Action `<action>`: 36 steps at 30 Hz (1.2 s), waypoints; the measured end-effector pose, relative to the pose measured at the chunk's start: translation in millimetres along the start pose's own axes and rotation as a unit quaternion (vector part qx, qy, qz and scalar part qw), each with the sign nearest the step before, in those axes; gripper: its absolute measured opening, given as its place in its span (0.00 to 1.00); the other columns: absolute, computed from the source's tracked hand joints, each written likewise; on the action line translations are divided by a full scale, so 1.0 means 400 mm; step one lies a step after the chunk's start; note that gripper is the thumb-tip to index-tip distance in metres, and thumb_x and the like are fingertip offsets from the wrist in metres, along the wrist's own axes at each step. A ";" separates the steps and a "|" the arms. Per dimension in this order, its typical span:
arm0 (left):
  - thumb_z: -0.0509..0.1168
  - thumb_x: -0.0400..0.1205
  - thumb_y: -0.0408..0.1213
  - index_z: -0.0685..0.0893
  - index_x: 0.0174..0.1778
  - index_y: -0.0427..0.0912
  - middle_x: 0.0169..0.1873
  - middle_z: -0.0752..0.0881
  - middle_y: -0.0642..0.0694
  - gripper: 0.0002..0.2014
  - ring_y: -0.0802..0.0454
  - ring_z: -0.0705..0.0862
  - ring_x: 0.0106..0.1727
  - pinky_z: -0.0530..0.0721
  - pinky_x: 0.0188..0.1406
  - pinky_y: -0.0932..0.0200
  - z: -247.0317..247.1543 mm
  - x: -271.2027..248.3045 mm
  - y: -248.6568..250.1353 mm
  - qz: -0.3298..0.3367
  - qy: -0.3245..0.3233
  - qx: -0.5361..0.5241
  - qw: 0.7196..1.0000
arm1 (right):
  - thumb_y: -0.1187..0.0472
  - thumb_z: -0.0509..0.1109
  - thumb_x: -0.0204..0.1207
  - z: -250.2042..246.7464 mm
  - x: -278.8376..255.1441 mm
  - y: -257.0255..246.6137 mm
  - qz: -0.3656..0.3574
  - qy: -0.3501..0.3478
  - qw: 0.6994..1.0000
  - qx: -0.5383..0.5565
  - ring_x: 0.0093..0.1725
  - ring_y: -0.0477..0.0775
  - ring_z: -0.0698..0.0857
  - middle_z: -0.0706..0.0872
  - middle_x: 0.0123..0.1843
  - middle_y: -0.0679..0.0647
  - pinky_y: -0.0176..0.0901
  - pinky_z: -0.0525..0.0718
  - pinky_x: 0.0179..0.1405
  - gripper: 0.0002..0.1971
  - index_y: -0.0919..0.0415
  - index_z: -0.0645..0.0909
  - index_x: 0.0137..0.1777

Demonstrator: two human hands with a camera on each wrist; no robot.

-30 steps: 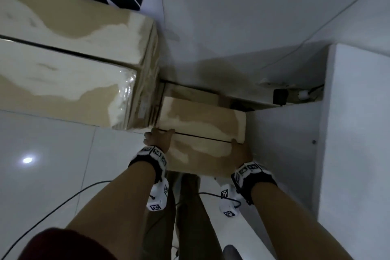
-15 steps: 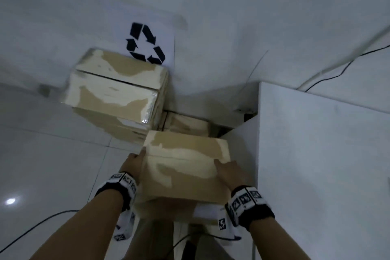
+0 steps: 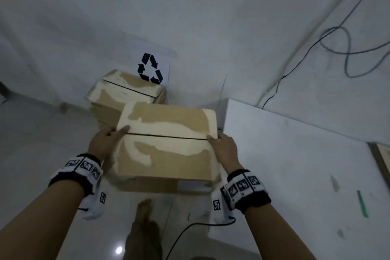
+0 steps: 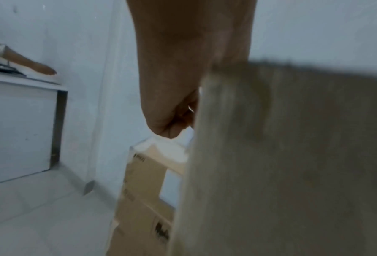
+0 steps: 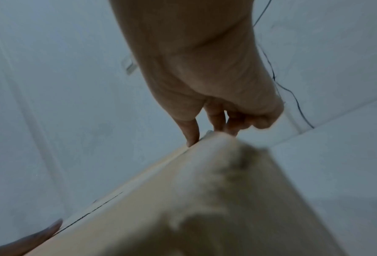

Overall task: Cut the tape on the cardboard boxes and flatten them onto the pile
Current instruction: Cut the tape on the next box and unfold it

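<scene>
Clamped between both palms, the cardboard box (image 3: 166, 143) hangs in the air in front of me, above the floor. On the left, my left hand (image 3: 106, 140) presses the box's left end, thumb lying along the top edge at the flap seam; the left wrist view shows the other fingers curled at the side wall. Across the middle, the taped seam (image 3: 166, 135) runs left to right, so the box's long axis spans from one hand to the other. On the right, my right hand (image 3: 224, 149) holds the opposite end, thumb on the top edge, fingers bent down the side. Further right is the white table (image 3: 295, 164), just beside that hand, so I judge the coming set-down goes rightward, right hand leading.
</scene>
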State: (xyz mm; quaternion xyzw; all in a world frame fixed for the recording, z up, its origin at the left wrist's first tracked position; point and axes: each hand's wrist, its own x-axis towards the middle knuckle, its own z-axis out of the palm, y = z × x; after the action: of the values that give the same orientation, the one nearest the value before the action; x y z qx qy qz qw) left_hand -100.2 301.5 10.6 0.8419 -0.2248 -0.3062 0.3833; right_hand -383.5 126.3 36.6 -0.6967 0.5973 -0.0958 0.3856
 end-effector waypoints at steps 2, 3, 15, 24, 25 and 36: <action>0.64 0.75 0.68 0.83 0.59 0.42 0.51 0.86 0.41 0.32 0.41 0.82 0.51 0.78 0.51 0.50 -0.008 -0.047 0.076 0.048 0.012 -0.012 0.999 | 0.44 0.66 0.82 -0.069 -0.027 -0.006 -0.024 0.047 0.999 -0.009 0.63 0.62 0.82 0.85 0.65 0.58 0.47 0.79 0.58 0.23 0.60 0.81 0.69; 0.65 0.78 0.63 0.82 0.62 0.43 0.52 0.85 0.41 0.28 0.43 0.81 0.51 0.77 0.49 0.53 -0.007 -0.057 0.117 0.068 0.013 -0.028 0.997 | 0.46 0.67 0.82 -0.100 -0.033 -0.010 -0.030 0.067 0.997 0.012 0.63 0.61 0.82 0.84 0.66 0.59 0.44 0.78 0.55 0.23 0.60 0.79 0.71; 0.50 0.80 0.69 0.78 0.63 0.57 0.49 0.83 0.53 0.26 0.49 0.85 0.48 0.87 0.48 0.42 0.266 -0.246 0.614 0.074 -0.298 -0.306 0.901 | 0.39 0.72 0.74 -0.458 -0.224 0.171 -0.009 0.166 0.825 0.541 0.69 0.61 0.79 0.68 0.79 0.62 0.50 0.88 0.56 0.44 0.55 0.56 0.84; 0.62 0.85 0.49 0.78 0.63 0.48 0.63 0.78 0.47 0.14 0.50 0.76 0.63 0.82 0.57 0.57 0.612 -0.285 0.620 -0.019 -0.445 -0.315 0.838 | 0.76 0.70 0.78 -0.496 -0.256 0.537 0.024 0.364 0.797 0.481 0.65 0.60 0.79 0.72 0.73 0.60 0.53 0.91 0.44 0.27 0.45 0.74 0.66; 0.61 0.86 0.46 0.78 0.65 0.44 0.65 0.78 0.45 0.15 0.51 0.77 0.63 0.81 0.60 0.57 0.650 -0.286 0.606 -0.016 -0.451 -0.322 0.832 | 0.77 0.75 0.72 -0.496 -0.254 0.573 0.028 0.368 0.803 0.468 0.66 0.61 0.79 0.73 0.72 0.60 0.59 0.89 0.51 0.31 0.46 0.75 0.67; 0.50 0.89 0.30 0.65 0.78 0.30 0.70 0.76 0.36 0.20 0.47 0.78 0.64 0.80 0.63 0.58 0.986 -0.313 0.555 0.028 -0.314 -0.328 0.891 | 0.65 0.57 0.82 -0.593 -0.069 0.884 0.070 0.375 0.805 0.453 0.44 0.54 0.72 0.72 0.39 0.53 0.41 0.83 0.35 0.12 0.58 0.66 0.36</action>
State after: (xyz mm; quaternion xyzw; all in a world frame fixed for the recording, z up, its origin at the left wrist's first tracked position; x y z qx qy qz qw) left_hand -492.5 43.7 22.6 0.5219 -0.2441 -0.5997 0.5554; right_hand -799.9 54.9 -22.6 -0.3086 0.6309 -0.5827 0.4089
